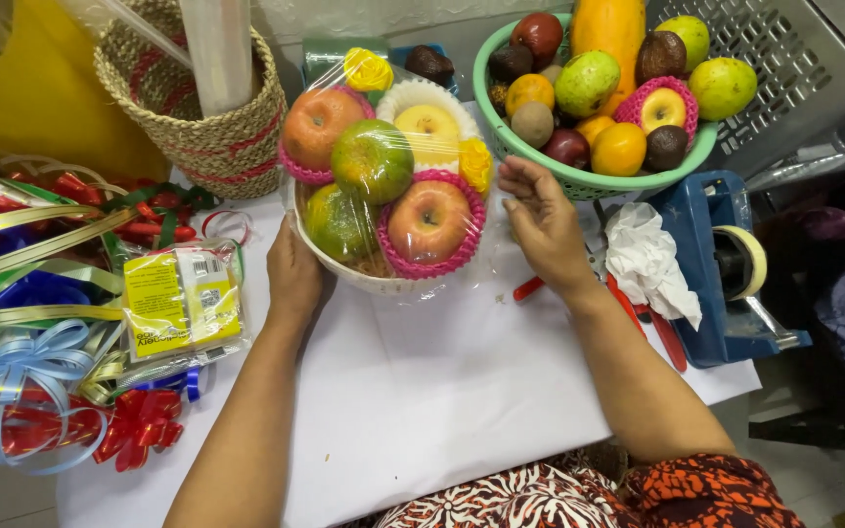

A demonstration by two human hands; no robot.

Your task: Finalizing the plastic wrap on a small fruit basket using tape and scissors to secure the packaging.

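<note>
Head view, looking down on a white-covered table (422,391).

Centre, slightly toward 12 o'clock: a white fruit basket (364,279) wrapped in clear film (393,88). Inside it are red apples in pink foam nets (429,223), a yellow apple in a white net (428,127), green-orange citrus (372,161), and small yellow rosettes (369,68).

Left hand (293,274): at 9 o'clock of the basket, palm pressed against its side wall, fingers curled around the far side and mostly hidden. It cups and steadies the basket, more than a pinch.

Right hand (543,227): at 3 o'clock of the basket, fingers loosely spread and open, fingertips touching the film where it hangs off the basket's side. Nothing is clamped in it that I can see.

Surroundings:
- 1 o'clock: green plastic basket (501,137) heaped with loose fruit, a papaya (608,29) on top.
- 3 o'clock: blue tape dispenser (726,264), with crumpled white tissue (647,259) beside it and red-handled scissors (662,332) partly under the tissue.
- 11 o'clock: woven straw basket (198,127) holding a roll of clear wrap (219,49).
- 9 o'clock: pile of ribbons and bows (31,342), red, blue, green and gold, with a yellow-labelled packet (180,303) lying on its edge, just beside the left forearm.
- Far right: grey plastic crate (784,68).
</note>
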